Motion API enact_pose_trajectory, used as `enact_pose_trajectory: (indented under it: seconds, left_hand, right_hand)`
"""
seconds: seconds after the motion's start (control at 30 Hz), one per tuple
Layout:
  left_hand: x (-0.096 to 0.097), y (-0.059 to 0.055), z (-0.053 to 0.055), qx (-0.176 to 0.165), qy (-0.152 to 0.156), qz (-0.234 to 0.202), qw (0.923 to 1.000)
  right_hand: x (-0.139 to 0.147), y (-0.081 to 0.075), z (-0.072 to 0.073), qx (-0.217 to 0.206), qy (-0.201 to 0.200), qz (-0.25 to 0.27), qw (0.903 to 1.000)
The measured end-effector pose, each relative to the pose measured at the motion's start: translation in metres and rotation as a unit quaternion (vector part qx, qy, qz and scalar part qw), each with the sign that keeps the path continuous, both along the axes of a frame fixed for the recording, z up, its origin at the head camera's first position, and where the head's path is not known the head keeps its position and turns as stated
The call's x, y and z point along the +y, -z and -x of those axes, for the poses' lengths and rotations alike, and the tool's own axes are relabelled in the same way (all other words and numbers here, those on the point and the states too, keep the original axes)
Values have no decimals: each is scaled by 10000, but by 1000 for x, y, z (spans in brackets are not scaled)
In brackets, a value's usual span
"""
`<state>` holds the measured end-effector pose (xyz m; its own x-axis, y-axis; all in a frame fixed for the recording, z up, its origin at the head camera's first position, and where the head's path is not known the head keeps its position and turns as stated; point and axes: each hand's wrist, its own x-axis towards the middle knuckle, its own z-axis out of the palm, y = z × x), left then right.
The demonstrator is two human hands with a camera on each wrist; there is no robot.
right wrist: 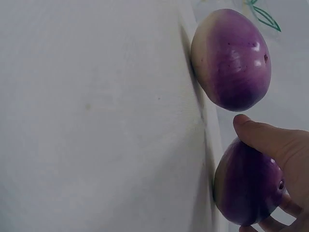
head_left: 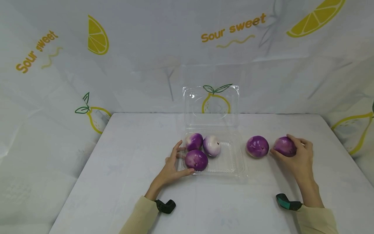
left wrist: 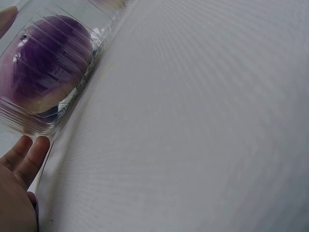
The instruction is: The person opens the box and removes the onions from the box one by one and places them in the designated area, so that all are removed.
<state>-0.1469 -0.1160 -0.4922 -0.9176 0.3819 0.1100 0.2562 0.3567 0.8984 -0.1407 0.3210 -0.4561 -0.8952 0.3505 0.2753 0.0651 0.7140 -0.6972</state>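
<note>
A clear plastic clamshell box [head_left: 230,162] stands on the table with its lid [head_left: 193,107] raised at the back. Three round purple-and-white vegetables, turnip-like, sit in its left part; the front one [head_left: 196,160] is the most purple. My left hand [head_left: 170,169] touches the box's front left corner, thumb along the front and fairly straight fingers at the left wall. Right of the box, my right hand [head_left: 302,159] holds a purple vegetable [right wrist: 246,186] between thumb and fingers, low at the tabletop. Beside it, apart from the hand, lies another purple vegetable [head_left: 257,147].
The white-covered table [head_left: 125,146] ends at the back against a pale curtain [head_left: 146,65] printed with lemons and lettering. Each wrist wears a dark strap-on device, the left one [head_left: 166,206] near the front of the table.
</note>
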Motion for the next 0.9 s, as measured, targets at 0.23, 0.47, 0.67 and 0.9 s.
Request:
enact_pose_trajectory:
  seconds: [0.23, 0.47, 0.67, 0.9]
  left_hand:
    - [0, 0, 0, 102, 60, -56, 9999]
    - [0, 0, 0, 49, 40, -2, 10000]
    - [0, 1, -1, 34, 5, 6, 10000]
    - [0, 1, 0, 7, -3, 29, 10000]
  right_hand:
    - [3, 0, -2, -380, -172, 35, 9991]
    - [6, -1, -4, -430, -405, -20, 9983]
    - [7, 0, -5, -653, -397, 65, 9971]
    - [10, 0, -4, -741, -449, -52, 9962]
